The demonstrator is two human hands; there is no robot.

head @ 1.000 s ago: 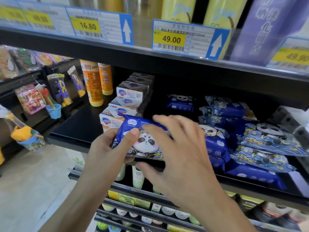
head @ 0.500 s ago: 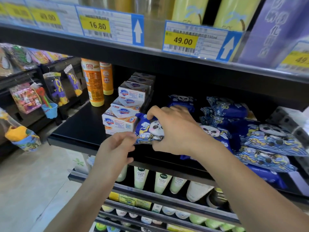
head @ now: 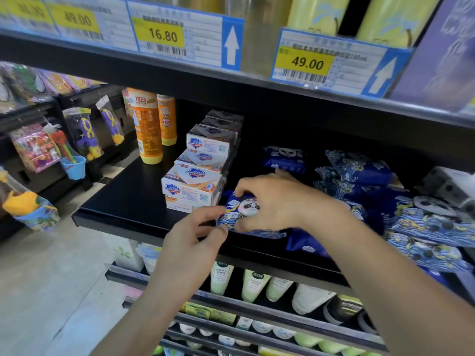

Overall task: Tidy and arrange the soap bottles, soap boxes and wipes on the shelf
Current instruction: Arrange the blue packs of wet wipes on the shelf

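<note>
Wipes pack point(head: 243, 211) now down on shelf point(head: 123, 201) beside soap boxes point(head: 191, 187); right hand point(head: 280, 201) fingers grip it, left hand point(head: 195, 237) pinches its corner. One pack placed.

Price tags point(head: 183, 37) front the upper shelf; packaged toys point(head: 36, 147) hang left.

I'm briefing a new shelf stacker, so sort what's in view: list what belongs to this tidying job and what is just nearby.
Part of the job:
- panda wipes pack, gripped by right hand, left hand at its edge
- other blue wipes packs
- Safeguard soap boxes
- orange soap bottles

Just nearby:
- hanging toy packs
- price tags
- green bottles on the lower shelf
</note>
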